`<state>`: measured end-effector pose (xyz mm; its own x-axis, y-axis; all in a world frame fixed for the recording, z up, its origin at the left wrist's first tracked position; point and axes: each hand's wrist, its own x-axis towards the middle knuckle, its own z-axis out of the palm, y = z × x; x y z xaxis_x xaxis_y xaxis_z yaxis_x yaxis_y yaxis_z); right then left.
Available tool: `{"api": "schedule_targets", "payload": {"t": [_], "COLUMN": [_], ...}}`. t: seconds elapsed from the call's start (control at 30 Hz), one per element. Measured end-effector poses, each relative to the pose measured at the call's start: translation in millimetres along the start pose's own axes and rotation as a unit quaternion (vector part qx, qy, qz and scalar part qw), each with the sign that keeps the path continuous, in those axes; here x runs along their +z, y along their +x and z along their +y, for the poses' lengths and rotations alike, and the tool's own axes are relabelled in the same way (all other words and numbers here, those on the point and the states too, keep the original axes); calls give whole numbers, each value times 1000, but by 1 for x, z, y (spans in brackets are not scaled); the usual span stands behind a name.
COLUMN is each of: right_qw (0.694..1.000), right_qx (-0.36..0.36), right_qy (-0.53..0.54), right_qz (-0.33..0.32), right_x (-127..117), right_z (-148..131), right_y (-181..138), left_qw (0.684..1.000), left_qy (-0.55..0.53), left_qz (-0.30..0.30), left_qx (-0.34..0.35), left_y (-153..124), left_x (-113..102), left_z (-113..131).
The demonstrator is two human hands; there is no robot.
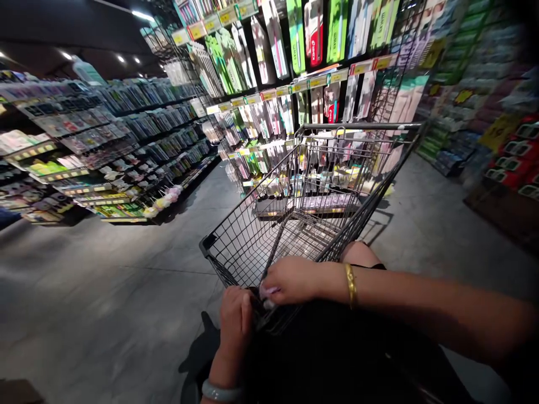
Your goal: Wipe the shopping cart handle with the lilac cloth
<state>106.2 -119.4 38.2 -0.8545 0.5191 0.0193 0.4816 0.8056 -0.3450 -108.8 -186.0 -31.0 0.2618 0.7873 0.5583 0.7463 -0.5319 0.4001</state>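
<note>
My right hand [292, 279], with a gold bangle [350, 285] at its wrist, is closed on a small, crumpled white and purple thing [268, 293] whose kind I cannot make out. Just left of it, my left hand [236, 311] has its fingers curled in at the near end of the shopping cart [248, 242]. What those fingers grip is hidden. A pale bangle [221, 391] circles the left wrist. Something dark lies between the two hands, too shadowed to name. The wire cart stretches ahead of both hands.
A display rack of packaged toothbrushes [297, 42] stands right beyond the cart. Long stocked shelves [138, 129] run along the left, and red packages [516, 160] are stacked at the right. Grey floor [138, 280] extends left of the cart.
</note>
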Motion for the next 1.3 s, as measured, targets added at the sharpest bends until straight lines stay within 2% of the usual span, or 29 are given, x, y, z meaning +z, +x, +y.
{"api": "schedule_targets", "payload": {"t": [0.13,0.23,0.3,0.43,0.5,0.6,0.67,0.73,0.83,0.9,0.97,1.13,1.2,1.3], "right_qw": [994,982,985,995,993,981,977,987,995,993,991,981,975,983], "right_qx": [97,164,144,54,70,149,164,114,-5,-26,-8,63,109,114], "right_qy": [-58,-87,-87,-75,-83,-110,-114,-86,-29,-15,-1,12,6,10], "right_qz": [8,27,40,49,47,62,74,78,95,114,134,181,196,144], "right_x": [-14,-17,-10,1,-3,-14,-14,-4,22,34,37,23,21,23], "right_z": [30,35,27,20,34,57,59,43,10,-2,3,44,47,33], "right_y": [-18,-17,-8,2,-2,-8,-7,-1,5,4,-3,-21,-25,-30], "left_qw": [1000,999,999,998,998,996,995,994,991,990,988,983,983,988], "left_qy": [-10,-12,-7,9,17,35,49,68,102,123,141,178,181,154], "left_qz": [10,15,23,37,44,55,61,68,62,49,38,34,18,5], "left_qx": [-15,-27,-35,-44,-50,-55,-57,-57,-52,-51,-50,-20,-14,-26], "left_y": [-8,-12,-13,-15,-17,-19,-20,-20,-19,-19,-18,-7,-3,-4], "left_x": [-4,-7,-9,-11,-9,-4,-1,2,4,5,8,26,36,50], "left_z": [-2,-4,-4,-2,-2,0,3,7,16,22,29,46,56,73]}}
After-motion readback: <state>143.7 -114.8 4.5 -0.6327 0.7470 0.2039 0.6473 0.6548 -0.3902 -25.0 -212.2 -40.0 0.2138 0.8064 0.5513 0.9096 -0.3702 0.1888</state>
